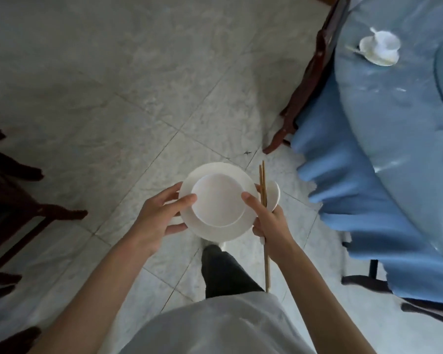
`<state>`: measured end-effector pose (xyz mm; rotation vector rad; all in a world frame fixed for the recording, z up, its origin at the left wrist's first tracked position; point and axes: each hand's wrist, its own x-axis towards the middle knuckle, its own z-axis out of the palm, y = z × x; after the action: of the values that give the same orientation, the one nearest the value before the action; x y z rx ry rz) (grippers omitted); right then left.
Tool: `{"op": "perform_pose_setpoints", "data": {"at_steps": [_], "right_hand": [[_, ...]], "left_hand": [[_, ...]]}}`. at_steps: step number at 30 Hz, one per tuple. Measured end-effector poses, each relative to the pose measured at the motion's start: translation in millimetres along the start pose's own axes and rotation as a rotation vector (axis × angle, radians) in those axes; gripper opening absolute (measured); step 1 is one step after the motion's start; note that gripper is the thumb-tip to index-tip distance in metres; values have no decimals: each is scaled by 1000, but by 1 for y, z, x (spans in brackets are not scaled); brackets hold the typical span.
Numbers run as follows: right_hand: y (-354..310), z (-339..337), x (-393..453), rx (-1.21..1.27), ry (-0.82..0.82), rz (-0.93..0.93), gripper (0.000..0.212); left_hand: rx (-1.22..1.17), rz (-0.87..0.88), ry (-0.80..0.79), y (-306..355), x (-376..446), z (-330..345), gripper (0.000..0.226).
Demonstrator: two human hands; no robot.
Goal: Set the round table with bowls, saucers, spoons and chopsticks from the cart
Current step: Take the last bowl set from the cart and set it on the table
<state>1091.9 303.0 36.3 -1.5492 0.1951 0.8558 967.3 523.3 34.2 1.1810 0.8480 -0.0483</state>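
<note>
- The tabletop (384, 118) lies to my right, nearer my right hand (271, 226).
- Its fingers (251, 200) grasp the chopsticks (264, 221), pointing ahead; both hands grip the saucer (215, 232) carrying the bowl (216, 199), left hand (159, 221) included.

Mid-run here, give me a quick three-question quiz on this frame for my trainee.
1. True or false: the bowl sits on the saucer, carried by both hands.
2. Which hand holds the chopsticks? A) left hand B) right hand
3. Fill in: the round table already has ____ place setting in view.

Key: 1 true; 2 B; 3 one
</note>
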Motion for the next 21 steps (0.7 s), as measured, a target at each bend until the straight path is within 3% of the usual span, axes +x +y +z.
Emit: {"op": "perform_pose_setpoints", "data": {"at_steps": [6, 15, 18, 21], "right_hand": [[-118, 0, 128, 19, 38, -16, 40], [-263, 44, 308, -1, 105, -62, 48], [-308, 64, 371, 42, 157, -52, 59], [-357, 81, 419, 128, 211, -46, 54]], "left_hand": [[-14, 36, -27, 119, 130, 38, 54], [-23, 30, -55, 272, 319, 43, 44], [16, 45, -123, 329, 399, 41, 51], [70, 31, -185, 393, 463, 44, 60]]}}
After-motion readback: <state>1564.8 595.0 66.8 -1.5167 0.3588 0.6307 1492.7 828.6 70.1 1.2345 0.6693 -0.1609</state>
